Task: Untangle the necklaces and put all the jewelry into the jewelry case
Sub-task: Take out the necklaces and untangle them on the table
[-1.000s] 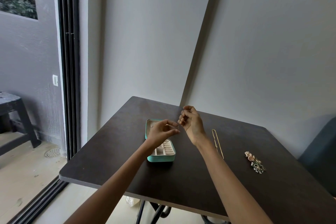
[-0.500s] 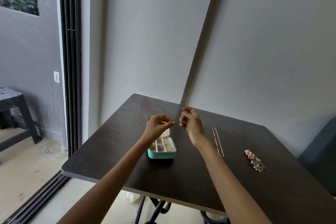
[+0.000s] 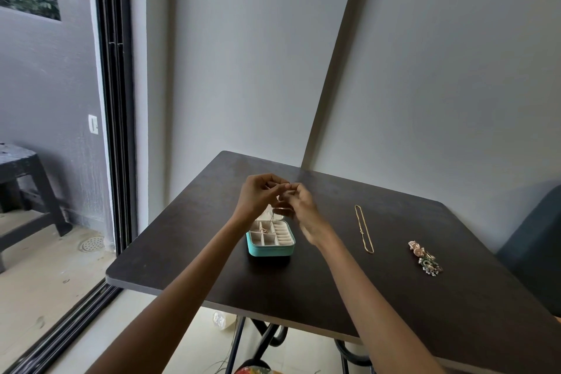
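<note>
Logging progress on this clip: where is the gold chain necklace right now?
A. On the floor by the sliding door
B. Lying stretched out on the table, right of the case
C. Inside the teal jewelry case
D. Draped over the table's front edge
B: the gold chain necklace lies stretched out on the dark table, between the teal jewelry case and the small jewelry pile.

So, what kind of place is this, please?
Probably a room at home beside a balcony: a small dark table in a wall corner, a sliding glass door, and a tiled floor with a drain outside.

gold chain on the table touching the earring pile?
Apart. The head view shows bare dark table between the gold chain and the earring pile.
</note>
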A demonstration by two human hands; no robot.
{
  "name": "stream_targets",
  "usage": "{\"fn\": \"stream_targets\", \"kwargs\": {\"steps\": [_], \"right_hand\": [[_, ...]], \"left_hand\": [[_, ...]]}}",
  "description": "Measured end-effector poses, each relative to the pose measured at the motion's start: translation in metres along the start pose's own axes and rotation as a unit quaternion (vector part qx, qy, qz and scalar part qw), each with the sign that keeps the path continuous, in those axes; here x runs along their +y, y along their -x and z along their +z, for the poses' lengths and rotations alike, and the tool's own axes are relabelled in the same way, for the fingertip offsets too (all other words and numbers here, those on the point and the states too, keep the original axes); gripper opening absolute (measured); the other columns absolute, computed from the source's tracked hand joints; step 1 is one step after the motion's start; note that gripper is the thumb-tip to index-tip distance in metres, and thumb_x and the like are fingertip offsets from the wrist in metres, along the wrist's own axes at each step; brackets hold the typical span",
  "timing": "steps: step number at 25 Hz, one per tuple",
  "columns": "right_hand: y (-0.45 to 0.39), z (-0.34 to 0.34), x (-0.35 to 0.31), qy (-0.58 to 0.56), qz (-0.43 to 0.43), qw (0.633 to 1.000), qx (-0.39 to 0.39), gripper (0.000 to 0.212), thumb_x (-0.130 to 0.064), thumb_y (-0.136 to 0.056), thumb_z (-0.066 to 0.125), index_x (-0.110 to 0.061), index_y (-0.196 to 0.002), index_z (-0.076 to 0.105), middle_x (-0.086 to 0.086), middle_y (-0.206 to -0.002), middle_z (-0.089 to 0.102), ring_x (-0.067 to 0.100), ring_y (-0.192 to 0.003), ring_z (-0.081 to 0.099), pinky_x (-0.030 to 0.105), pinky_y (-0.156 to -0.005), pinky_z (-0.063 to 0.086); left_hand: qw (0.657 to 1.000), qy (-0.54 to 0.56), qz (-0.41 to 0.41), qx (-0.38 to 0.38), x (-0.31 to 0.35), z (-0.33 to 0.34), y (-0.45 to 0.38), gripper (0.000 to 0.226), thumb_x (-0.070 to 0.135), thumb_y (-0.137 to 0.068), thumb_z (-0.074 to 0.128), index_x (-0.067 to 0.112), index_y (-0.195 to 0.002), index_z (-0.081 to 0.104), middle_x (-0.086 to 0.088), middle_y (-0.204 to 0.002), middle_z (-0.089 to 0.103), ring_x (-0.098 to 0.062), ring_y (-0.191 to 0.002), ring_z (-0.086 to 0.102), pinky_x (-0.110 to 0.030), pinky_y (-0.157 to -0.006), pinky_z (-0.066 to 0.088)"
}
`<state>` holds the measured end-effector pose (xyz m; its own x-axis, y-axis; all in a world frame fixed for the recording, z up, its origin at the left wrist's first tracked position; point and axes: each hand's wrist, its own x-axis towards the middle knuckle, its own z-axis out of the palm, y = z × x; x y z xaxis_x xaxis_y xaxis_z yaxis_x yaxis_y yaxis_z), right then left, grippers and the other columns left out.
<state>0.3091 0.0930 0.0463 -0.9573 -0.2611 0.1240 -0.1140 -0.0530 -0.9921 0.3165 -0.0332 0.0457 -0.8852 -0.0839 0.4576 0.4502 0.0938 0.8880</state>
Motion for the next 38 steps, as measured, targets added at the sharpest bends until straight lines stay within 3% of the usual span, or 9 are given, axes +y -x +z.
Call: {"fn": "stream_targets", "kwargs": {"steps": [7, 9, 12, 17, 19, 23, 27, 32, 38], "right_hand": [[0.007, 0.000, 0.005, -0.054, 0.070, 0.993, -0.072, 0.016, -0.001, -0.093, 0.041, -0.008, -0.099, 0.054, 0.006, -0.082, 0.054, 0.014, -0.063, 0.057, 0.024, -0.056, 0.048], [0.006, -0.003, 0.008, 0.006, 0.048, 0.996, -0.071, 0.010, -0.006, -0.093, 0.053, -0.010, -0.102, 0.054, 0.005, -0.088, 0.054, 0.011, -0.073, 0.057, 0.022, -0.060, 0.051], [0.001, -0.009, 0.012, 0.164, 0.037, 0.985, -0.047, 0.030, 0.002, -0.084, 0.065, -0.009, -0.110, 0.054, 0.005, -0.099, 0.053, 0.012, -0.087, 0.055, 0.022, -0.067, 0.053], [-0.005, -0.014, 0.014, 0.252, 0.030, 0.967, 0.033, 0.011, -0.018, -0.089, 0.065, -0.011, -0.093, 0.057, 0.002, -0.079, 0.057, 0.009, -0.063, 0.056, 0.020, -0.055, 0.049], [-0.008, -0.015, 0.010, 0.252, 0.032, 0.967, 0.031, 0.022, -0.031, -0.093, 0.059, -0.012, -0.081, 0.060, 0.001, -0.066, 0.057, 0.009, -0.056, 0.055, 0.020, -0.053, 0.047], [-0.011, -0.013, -0.008, 0.087, 0.029, 0.995, 0.045, 0.028, -0.026, -0.095, 0.053, -0.012, -0.071, 0.058, -0.002, -0.055, 0.053, 0.012, -0.053, 0.050, 0.022, -0.054, 0.045], [-0.011, -0.013, -0.026, -0.079, 0.023, 0.995, 0.055, 0.027, -0.022, -0.093, 0.054, -0.015, -0.067, 0.054, -0.004, -0.051, 0.051, 0.010, -0.049, 0.049, 0.023, -0.056, 0.047], [-0.008, -0.014, -0.036, -0.100, 0.019, 0.993, 0.059, 0.023, -0.024, -0.092, 0.056, -0.015, -0.071, 0.056, -0.005, -0.052, 0.044, 0.006, -0.042, 0.038, 0.019, -0.043, 0.033], [-0.012, -0.009, -0.044, -0.159, 0.001, 0.986, 0.050, 0.021, -0.023, -0.095, 0.052, -0.009, -0.084, 0.063, -0.003, -0.054, 0.040, 0.004, -0.040, 0.031, 0.016, -0.040, 0.027]], "left_hand": [[0.997, 0.016, -0.027, 0.066, -0.006, -0.005, -0.003, 0.004, 0.013, -0.080, 0.072, 0.010, -0.081, 0.071, -0.004, -0.061, 0.063, -0.016, -0.055, 0.058, -0.021, -0.052, 0.049], [0.996, 0.029, -0.040, 0.076, -0.007, -0.006, -0.002, 0.004, 0.012, -0.081, 0.071, 0.009, -0.082, 0.070, -0.006, -0.063, 0.063, -0.014, -0.053, 0.059, -0.020, -0.052, 0.049], [0.992, 0.044, -0.058, 0.101, -0.008, -0.007, -0.003, 0.005, 0.011, -0.085, 0.066, 0.008, -0.081, 0.066, -0.007, -0.064, 0.060, -0.005, -0.046, 0.058, -0.017, -0.050, 0.049], [0.986, 0.056, -0.088, 0.128, -0.011, -0.014, -0.006, 0.010, 0.015, -0.090, 0.061, 0.011, -0.080, 0.059, -0.005, -0.065, 0.058, -0.006, -0.047, 0.060, -0.023, -0.054, 0.052], [0.986, 0.052, -0.093, 0.129, -0.012, -0.015, -0.006, 0.012, 0.016, -0.092, 0.058, 0.011, -0.081, 0.056, -0.004, -0.063, 0.055, -0.007, -0.042, 0.055, -0.025, -0.050, 0.050], [0.987, 0.031, -0.120, 0.106, -0.019, -0.013, -0.005, 0.016, 0.015, -0.093, 0.057, 0.016, -0.077, 0.055, -0.003, -0.062, 0.052, -0.015, -0.052, 0.048, -0.025, -0.045, 0.038], [0.984, 0.011, -0.144, 0.105, -0.027, -0.010, -0.002, 0.013, 0.015, -0.096, 0.050, 0.013, -0.083, 0.050, -0.006, -0.071, 0.060, -0.017, -0.062, 0.054, -0.027, -0.055, 0.043], [0.962, 0.148, -0.205, 0.106, -0.021, -0.008, -0.001, 0.014, 0.015, -0.103, 0.032, 0.011, -0.090, 0.038, -0.006, -0.068, 0.058, -0.015, -0.051, 0.060, -0.024, -0.054, 0.052], [0.969, 0.090, -0.220, 0.071, -0.023, -0.011, 0.003, 0.005, 0.008, -0.100, 0.038, 0.012, -0.097, 0.038, -0.005, -0.068, 0.045, -0.010, -0.050, 0.039, -0.019, -0.043, 0.038]]}}
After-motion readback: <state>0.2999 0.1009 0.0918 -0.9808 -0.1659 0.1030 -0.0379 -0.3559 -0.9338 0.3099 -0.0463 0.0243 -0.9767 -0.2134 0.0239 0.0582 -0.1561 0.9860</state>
